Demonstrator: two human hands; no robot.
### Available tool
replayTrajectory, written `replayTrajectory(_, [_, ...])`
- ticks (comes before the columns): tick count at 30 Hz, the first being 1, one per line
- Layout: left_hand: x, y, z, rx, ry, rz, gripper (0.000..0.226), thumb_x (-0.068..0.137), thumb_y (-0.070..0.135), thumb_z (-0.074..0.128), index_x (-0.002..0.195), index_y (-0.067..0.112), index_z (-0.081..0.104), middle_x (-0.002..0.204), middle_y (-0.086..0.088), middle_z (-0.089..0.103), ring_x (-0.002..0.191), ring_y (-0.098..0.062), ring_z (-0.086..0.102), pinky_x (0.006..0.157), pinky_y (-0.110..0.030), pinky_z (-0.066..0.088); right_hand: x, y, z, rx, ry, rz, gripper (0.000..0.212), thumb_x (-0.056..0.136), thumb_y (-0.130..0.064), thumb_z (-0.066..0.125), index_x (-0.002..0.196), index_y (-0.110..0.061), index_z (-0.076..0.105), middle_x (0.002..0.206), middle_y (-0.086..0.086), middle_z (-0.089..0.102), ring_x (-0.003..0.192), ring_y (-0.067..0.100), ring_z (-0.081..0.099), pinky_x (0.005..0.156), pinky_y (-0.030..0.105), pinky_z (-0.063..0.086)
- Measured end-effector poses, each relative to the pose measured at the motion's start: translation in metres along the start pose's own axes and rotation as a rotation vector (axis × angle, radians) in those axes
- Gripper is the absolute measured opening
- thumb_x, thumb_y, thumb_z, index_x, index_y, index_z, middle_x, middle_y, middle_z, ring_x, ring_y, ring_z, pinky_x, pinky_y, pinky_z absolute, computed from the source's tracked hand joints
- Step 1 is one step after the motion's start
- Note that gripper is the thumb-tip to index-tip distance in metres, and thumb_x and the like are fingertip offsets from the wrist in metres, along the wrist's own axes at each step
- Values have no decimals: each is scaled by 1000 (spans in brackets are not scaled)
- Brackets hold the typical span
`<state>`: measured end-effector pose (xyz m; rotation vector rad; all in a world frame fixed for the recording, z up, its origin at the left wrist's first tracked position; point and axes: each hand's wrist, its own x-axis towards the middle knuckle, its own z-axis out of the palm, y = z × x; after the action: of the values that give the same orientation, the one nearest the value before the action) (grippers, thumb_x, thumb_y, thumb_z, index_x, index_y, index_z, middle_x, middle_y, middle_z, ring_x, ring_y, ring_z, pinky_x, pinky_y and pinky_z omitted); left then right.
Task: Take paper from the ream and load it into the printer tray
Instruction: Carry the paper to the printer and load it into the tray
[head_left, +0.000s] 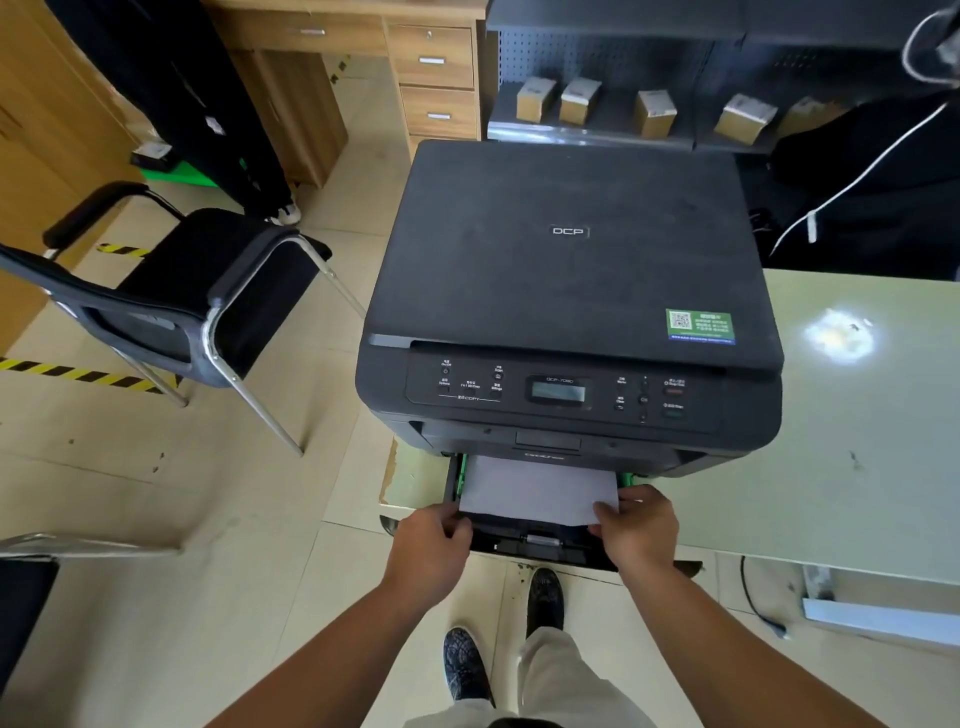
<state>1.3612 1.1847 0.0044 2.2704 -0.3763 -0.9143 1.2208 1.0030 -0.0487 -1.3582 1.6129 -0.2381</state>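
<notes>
A black printer (571, 270) stands on the pale table (841, 426), its paper tray (540, 543) pulled out over the front edge. A stack of white paper (537, 491) lies partly inside the tray, its far end under the printer body. My left hand (431, 545) grips the paper's near left corner. My right hand (639, 527) pinches the near right corner. Green guides show at the tray's sides. No ream is in view.
A black office chair (197, 291) stands on the tiled floor to the left, near yellow-black floor tape (78, 371). Wooden drawers (436, 78) and a shelf with small boxes (654, 111) are behind the printer. A person in dark clothes (883, 171) sits at the right.
</notes>
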Motion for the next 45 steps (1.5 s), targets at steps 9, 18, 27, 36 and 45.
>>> replayTrajectory(9, [12,-9,2,-19,-30,-45,35,87,29,53,117,17,68,84,-11,75,64,-21,67,72,-40,61,-11,14,-17,-640,132,-385,73,58,-44,90,110,-8,55,104,14,56,96,34,54,77,44,49])
replayTrajectory(18, [19,-9,5,81,-10,-6,36,90,33,55,122,20,65,98,-7,76,72,-19,70,70,-34,58,11,-3,-12,-731,38,-97,103,57,-56,86,132,-6,36,126,13,50,120,34,49,97,45,44])
replayTrajectory(27, [27,-3,0,246,115,63,22,90,24,47,96,17,67,79,-2,68,60,-14,57,56,-28,45,22,6,-10,-721,122,-97,90,62,-70,74,118,-7,44,116,13,57,111,35,55,90,44,44])
replayTrajectory(36, [44,1,15,112,99,66,19,89,19,54,103,10,64,97,-10,67,81,-27,61,67,-29,42,25,15,-17,-470,153,-292,21,79,-33,73,68,-16,70,66,6,71,66,30,64,62,38,58])
replayTrajectory(45, [46,5,15,124,164,125,14,85,13,52,72,13,56,55,-9,57,50,-25,49,48,-29,37,24,8,-15,-545,215,-343,10,81,-13,73,72,-11,76,74,13,72,78,38,56,69,39,46])
